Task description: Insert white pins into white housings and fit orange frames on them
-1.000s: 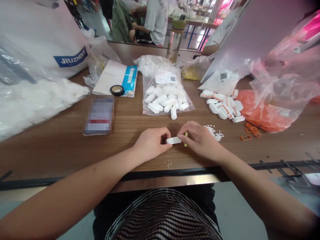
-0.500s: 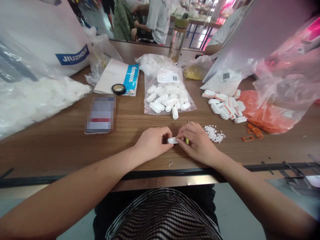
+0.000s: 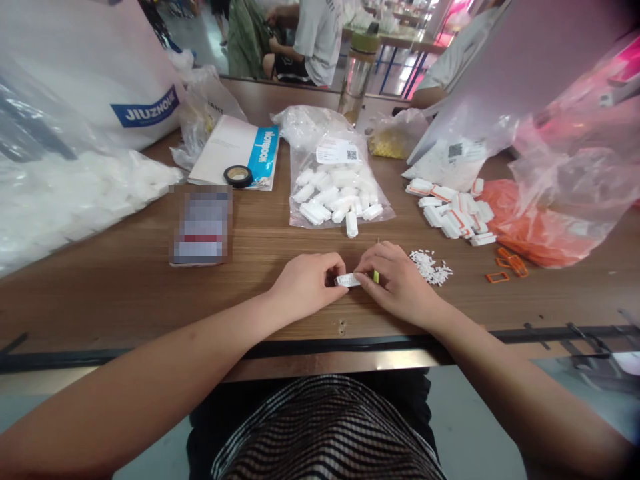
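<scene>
My left hand (image 3: 306, 283) pinches a small white plastic housing (image 3: 348, 280) between thumb and fingers, just above the tabletop. At the housing's right end are the fingertips of my right hand (image 3: 393, 280). That hand is curled round a thin tool with a yellow-green part (image 3: 376, 275); its dark tip sticks up beyond the knuckles, and its kind is not clear. Right of my right hand lies a heap of tiny white pegs (image 3: 431, 268). Ahead of both hands, a clear bag of white plastic housings (image 3: 343, 183) lies with one loose housing (image 3: 352, 225) at its mouth.
White housings with orange bands (image 3: 455, 212) are piled at right, near orange frames (image 3: 510, 263) and a bag of orange parts (image 3: 540, 227). At left are a phone (image 3: 201, 227), a notebook (image 3: 225, 147), black tape (image 3: 238, 176) and large bags. A bottle (image 3: 357, 77) stands behind.
My right fingertips have shifted slightly right along the white housing, so more of its top shows. My left hand keeps its hold in nearly the same spot.
</scene>
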The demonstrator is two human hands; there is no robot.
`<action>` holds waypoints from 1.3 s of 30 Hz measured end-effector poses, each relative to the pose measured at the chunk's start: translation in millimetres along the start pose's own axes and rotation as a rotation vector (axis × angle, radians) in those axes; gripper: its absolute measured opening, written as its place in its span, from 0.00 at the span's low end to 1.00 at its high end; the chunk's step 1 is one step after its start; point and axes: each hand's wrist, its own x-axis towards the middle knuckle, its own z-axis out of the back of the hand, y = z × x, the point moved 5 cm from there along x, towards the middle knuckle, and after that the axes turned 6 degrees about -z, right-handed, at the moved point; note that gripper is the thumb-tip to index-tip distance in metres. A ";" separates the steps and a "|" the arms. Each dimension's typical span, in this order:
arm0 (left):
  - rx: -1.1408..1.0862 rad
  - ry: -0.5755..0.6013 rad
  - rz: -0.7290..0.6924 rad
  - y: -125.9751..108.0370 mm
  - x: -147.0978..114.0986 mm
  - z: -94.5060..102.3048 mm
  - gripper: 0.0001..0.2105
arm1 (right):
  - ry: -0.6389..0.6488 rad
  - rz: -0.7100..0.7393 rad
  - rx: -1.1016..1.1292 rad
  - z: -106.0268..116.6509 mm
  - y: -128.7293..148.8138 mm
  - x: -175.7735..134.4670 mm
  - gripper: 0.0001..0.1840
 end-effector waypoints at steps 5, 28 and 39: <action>0.005 0.000 -0.007 0.1 0.0 0.4 0.06 | 0.017 0.084 -0.092 0.8 6.3 -1.9 0.08; 0.042 0.028 0.015 0.1 0.0 1.4 0.07 | -0.120 -0.471 -0.142 62.9 -93.3 -20.9 0.09; 0.044 0.017 -0.012 1.1 0.5 1.2 0.07 | -0.105 -0.691 -0.175 69.3 -170.1 -47.3 0.11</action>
